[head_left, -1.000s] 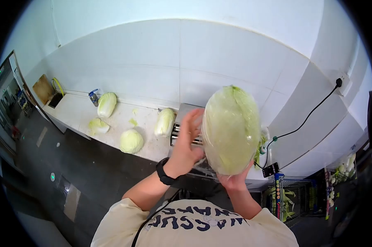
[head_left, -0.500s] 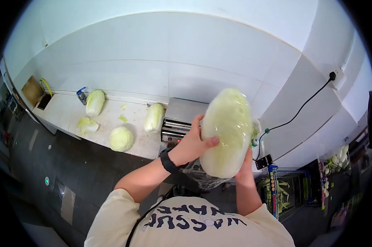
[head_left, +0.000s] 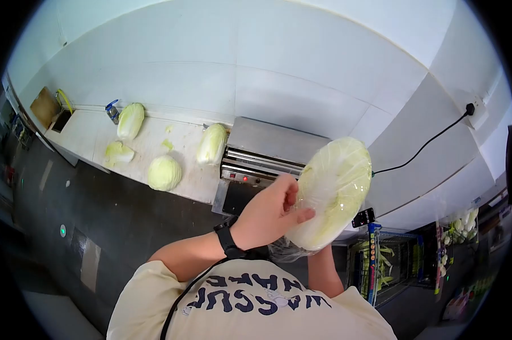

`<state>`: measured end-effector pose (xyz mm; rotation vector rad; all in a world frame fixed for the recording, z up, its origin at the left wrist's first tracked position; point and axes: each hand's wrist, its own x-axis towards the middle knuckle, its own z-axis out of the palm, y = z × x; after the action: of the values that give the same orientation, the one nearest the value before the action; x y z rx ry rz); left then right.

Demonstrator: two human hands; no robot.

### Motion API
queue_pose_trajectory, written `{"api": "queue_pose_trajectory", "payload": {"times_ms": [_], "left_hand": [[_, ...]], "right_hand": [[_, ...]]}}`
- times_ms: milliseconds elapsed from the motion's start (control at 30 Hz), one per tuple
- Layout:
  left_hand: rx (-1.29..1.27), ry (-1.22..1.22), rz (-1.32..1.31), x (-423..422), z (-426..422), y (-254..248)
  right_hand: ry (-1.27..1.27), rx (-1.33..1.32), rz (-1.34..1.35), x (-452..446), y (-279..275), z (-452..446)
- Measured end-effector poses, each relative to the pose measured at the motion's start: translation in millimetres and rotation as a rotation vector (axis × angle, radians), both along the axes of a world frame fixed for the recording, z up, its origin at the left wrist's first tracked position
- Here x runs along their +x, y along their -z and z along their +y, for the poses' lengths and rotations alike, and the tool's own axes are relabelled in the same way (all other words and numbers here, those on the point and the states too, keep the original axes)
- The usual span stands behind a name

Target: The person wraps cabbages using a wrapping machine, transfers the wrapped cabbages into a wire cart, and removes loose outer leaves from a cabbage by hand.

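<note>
A large napa cabbage [head_left: 338,190] in clear film is held up in front of me, tilted to the right. My left hand [head_left: 273,212] is at its lower left side, fingers curled in and thumb out toward the film; whether it grips the film is unclear. Loose plastic film [head_left: 287,250] hangs at the cabbage's lower end. My right hand [head_left: 323,249] supports the cabbage from behind and below, its fingers hidden. Behind my left hand stands a metal wrapping machine [head_left: 267,161] with a red light lit.
On the white counter [head_left: 91,136] lie two napa cabbages [head_left: 211,144] [head_left: 131,120], a round cabbage [head_left: 164,173], loose leaves [head_left: 119,153] and a blue-topped bottle [head_left: 112,111]. At right are a phone [head_left: 363,217], a cart [head_left: 394,260] and a black power cable [head_left: 423,148].
The wrapped cabbage has moved slightly right and lower and tilted further right. My left hand, open and spread earlier, came onto the cabbage and now has curled fingers at its lower left.
</note>
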<state>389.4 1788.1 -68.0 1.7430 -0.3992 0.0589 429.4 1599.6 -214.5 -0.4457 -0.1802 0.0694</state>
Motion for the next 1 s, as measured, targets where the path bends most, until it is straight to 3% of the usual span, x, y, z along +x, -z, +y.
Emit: {"api": "queue_pose_trajectory", "payload": {"times_ms": [67, 267, 367, 467, 867, 1000], "left_hand": [[0.084, -0.015, -0.101, 0, -1, 4], [-0.108, -0.097, -0.255, 0, 0, 21], [-0.303, -0.113, -0.038, -4, -3, 23], [-0.193, -0.206, -0.113, -2, -2, 24], [-0.376, -0.027, 0.121, 0, 1, 37], [-0.022, 0.055, 0.083, 10, 34, 53]], "right_hand": [[-0.012, -0.002, 0.009, -1, -1, 3], [-0.044, -0.022, 0.021, -4, -6, 6], [-0.054, -0.024, 0.030, -6, -8, 8], [-0.065, -0.027, 0.037, -7, -8, 10], [-0.103, -0.061, 0.037, -12, -17, 18], [-0.109, -0.070, 0.019, -12, -26, 20]]}}
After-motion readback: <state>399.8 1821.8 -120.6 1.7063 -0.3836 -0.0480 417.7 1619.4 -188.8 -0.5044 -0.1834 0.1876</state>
